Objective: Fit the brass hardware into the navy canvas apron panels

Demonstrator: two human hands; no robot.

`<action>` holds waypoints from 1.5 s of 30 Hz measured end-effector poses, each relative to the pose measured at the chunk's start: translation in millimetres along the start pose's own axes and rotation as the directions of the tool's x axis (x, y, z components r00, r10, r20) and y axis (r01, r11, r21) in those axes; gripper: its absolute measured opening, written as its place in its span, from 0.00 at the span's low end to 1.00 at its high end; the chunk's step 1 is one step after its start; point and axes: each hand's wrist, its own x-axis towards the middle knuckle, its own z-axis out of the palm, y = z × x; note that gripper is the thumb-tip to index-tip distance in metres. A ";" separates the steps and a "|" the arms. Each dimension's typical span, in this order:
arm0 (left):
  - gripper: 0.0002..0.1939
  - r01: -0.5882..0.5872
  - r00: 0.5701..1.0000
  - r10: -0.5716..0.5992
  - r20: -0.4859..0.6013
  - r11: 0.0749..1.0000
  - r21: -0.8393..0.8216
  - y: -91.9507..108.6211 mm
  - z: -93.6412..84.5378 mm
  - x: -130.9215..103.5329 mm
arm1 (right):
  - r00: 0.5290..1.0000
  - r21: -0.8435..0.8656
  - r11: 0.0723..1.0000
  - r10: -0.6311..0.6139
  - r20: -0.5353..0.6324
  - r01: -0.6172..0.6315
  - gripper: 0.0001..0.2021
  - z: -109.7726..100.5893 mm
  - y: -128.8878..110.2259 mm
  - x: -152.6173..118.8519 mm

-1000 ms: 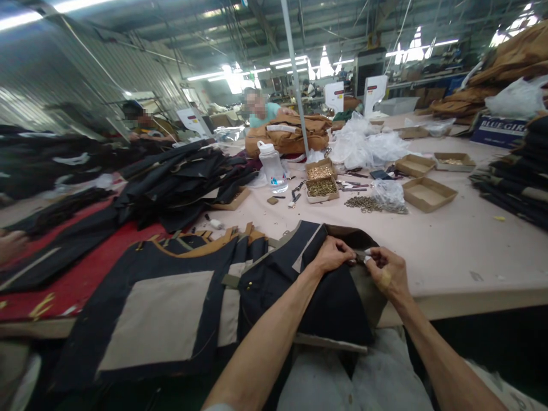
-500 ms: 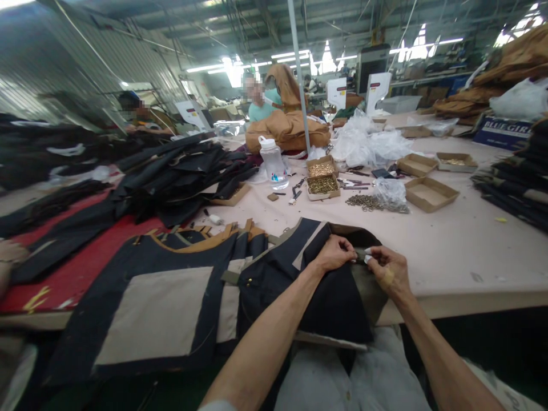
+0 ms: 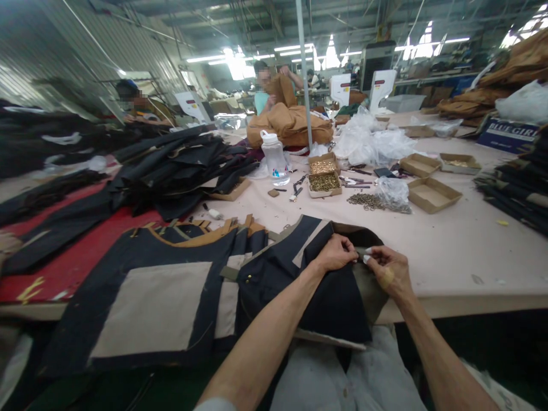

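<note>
A dark garment piece (image 3: 274, 291) with olive trim and a beige strip lies at the table's front edge, its right part folded over to show an olive inside. My left hand (image 3: 338, 253) is closed on that folded edge, fingertips pinched together. Just to its right, my right hand (image 3: 389, 271) pinches the olive edge, white coverings on its thumb and fingertip. The fingertips of both hands nearly meet; anything small between them is too hidden to make out. Left of them lies another dark garment piece (image 3: 214, 234) with a large beige patch (image 3: 149, 308).
Beyond my hands are cardboard boxes of brass-coloured fasteners (image 3: 324, 182), loose metal rings (image 3: 366, 201), pliers (image 3: 298, 185) and a water bottle (image 3: 274, 160). Dark cloth piles (image 3: 184, 171) cover the left; stacked garments (image 3: 518, 177) stand right. Two people work farther back.
Both hands keep their grip on the garment edge and have barely moved. The view has shifted slightly. A co-worker at the back has raised a hand beside brown cloth.
</note>
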 end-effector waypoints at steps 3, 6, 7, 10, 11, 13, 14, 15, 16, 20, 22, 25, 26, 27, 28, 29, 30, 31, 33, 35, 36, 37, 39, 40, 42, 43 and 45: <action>0.07 -0.002 0.999 0.003 -0.033 0.999 0.043 -1.0 2.9 0.5 | 1.000 0.001 1.000 0.001 -0.005 -0.001 0.14 -0.6 1.4 0.5; 0.08 -0.002 0.998 0.006 -0.056 0.997 0.071 -1.9 4.9 0.3 | 1.000 0.000 1.000 0.000 -0.002 0.000 0.15 -0.9 2.9 1.3; 0.08 0.004 0.998 0.000 -0.056 0.997 0.079 -2.0 5.2 0.1 | 1.000 0.000 1.000 0.002 0.000 -0.002 0.15 -0.9 3.1 1.5; 0.07 0.024 0.998 -0.018 -0.065 0.995 0.096 -1.2 5.3 -0.8 | 1.000 0.005 1.000 0.007 0.012 -0.007 0.16 -0.6 2.2 1.2; 0.07 0.027 0.997 -0.020 -0.072 0.994 0.103 -0.6 5.2 -1.1 | 1.000 0.006 1.000 0.007 0.017 -0.007 0.16 -0.5 1.7 0.9; 0.07 0.027 0.996 -0.017 -0.084 0.993 0.119 0.8 5.1 -2.1 | 0.999 0.005 1.000 0.005 0.032 -0.005 0.15 -0.2 0.8 0.3; 0.07 0.024 0.996 -0.013 -0.088 0.992 0.126 1.7 5.2 -2.7 | 0.999 0.006 1.000 0.005 0.039 -0.005 0.16 0.1 0.6 0.1; 0.07 0.022 0.996 -0.010 -0.089 0.991 0.132 2.7 5.5 -3.3 | 0.999 0.007 1.000 0.006 0.046 -0.007 0.16 0.5 0.5 0.0; 0.07 0.022 0.996 -0.009 -0.091 0.991 0.135 3.7 5.9 -3.9 | 0.999 0.010 1.000 0.008 0.050 -0.009 0.16 0.8 0.5 -0.1; 0.06 0.048 0.991 -0.032 -0.128 0.991 0.122 7.0 7.8 -5.8 | 0.998 0.020 1.000 0.012 0.064 -0.014 0.16 1.7 -1.0 0.2; 0.06 0.065 0.991 -0.054 -0.123 0.994 0.088 7.6 7.1 -5.7 | 0.997 0.029 0.999 0.025 0.072 -0.027 0.17 1.3 -2.0 0.5; 0.08 0.073 0.996 -0.074 -0.044 0.997 -0.033 7.2 3.0 -4.5 | 0.996 0.080 0.996 0.044 0.074 -0.050 0.18 0.4 -2.0 1.0; 0.08 0.068 0.998 -0.070 -0.012 0.994 -0.085 6.8 1.3 -4.0 | 0.996 0.097 0.994 0.048 0.073 -0.055 0.18 0.2 -1.7 1.0; 0.09 0.062 0.998 -0.060 0.016 0.989 -0.135 6.3 -0.3 -3.5 | 0.996 0.109 0.992 0.051 0.073 -0.059 0.19 0.2 -1.4 0.9; 0.10 0.055 0.998 -0.048 0.040 0.983 -0.174 5.7 -1.6 -3.1 | 0.996 0.114 0.992 0.055 0.068 -0.062 0.19 0.2 -1.3 0.6; 0.10 0.047 0.998 -0.036 0.057 0.980 -0.195 4.9 -2.5 -2.8 | 0.996 0.113 0.991 0.058 0.064 -0.065 0.19 0.4 -1.6 0.1; 0.10 0.039 0.998 -0.026 0.064 0.979 -0.199 4.1 -3.1 -2.5 | 0.996 0.111 0.992 0.058 0.060 -0.065 0.19 0.6 -2.3 -0.5; 0.10 0.032 0.998 -0.020 0.064 0.981 -0.191 3.2 -3.4 -2.2 | 0.997 0.111 0.992 0.055 0.060 -0.061 0.19 0.9 -3.4 -1.3; 0.09 0.020 0.999 -0.012 0.051 0.987 -0.161 1.7 -3.5 -1.9 | 0.997 0.111 0.993 0.037 0.073 -0.045 0.18 1.4 -6.8 -3.0; 0.09 0.002 0.999 0.005 0.047 0.989 -0.147 1.2 -3.9 -2.1 | 0.997 0.089 0.996 0.015 0.074 -0.021 0.17 1.6 -10.7 -4.3; 0.10 -0.007 0.999 0.015 0.052 0.989 -0.147 1.5 -4.2 -2.4 | 0.998 0.064 0.998 0.005 0.061 -0.009 0.16 1.7 -12.4 -4.7; 0.10 -0.016 0.998 0.025 0.057 0.989 -0.150 2.1 -4.6 -2.9 | 0.999 0.034 0.999 -0.004 0.044 0.002 0.15 1.6 -13.6 -5.0; 0.11 -0.026 0.997 0.036 0.061 0.988 -0.155 4.1 -5.1 -4.3 | 1.000 -0.003 1.000 -0.013 0.018 0.013 0.14 1.3 -14.8 -5.2; 0.11 -0.028 0.998 0.037 0.055 0.987 -0.156 5.3 -4.9 -5.0 | 1.000 -0.004 1.000 -0.012 0.014 0.012 0.14 0.9 -14.8 -5.2; 0.11 -0.028 0.999 0.033 0.031 0.987 -0.158 7.1 -3.3 -6.1 | 1.000 0.012 1.000 0.001 0.019 -0.001 0.14 0.1 -14.3 -5.4; 0.11 -0.026 0.999 0.029 0.014 0.986 -0.164 7.6 -2.1 -6.4 | 1.000 0.021 1.000 0.010 0.021 -0.011 0.15 -0.3 -13.9 -5.5; 0.10 -0.019 1.000 0.015 -0.019 0.981 -0.195 7.3 0.6 -6.4 | 0.999 0.039 0.999 0.028 0.017 -0.028 0.16 -1.2 -12.8 -5.7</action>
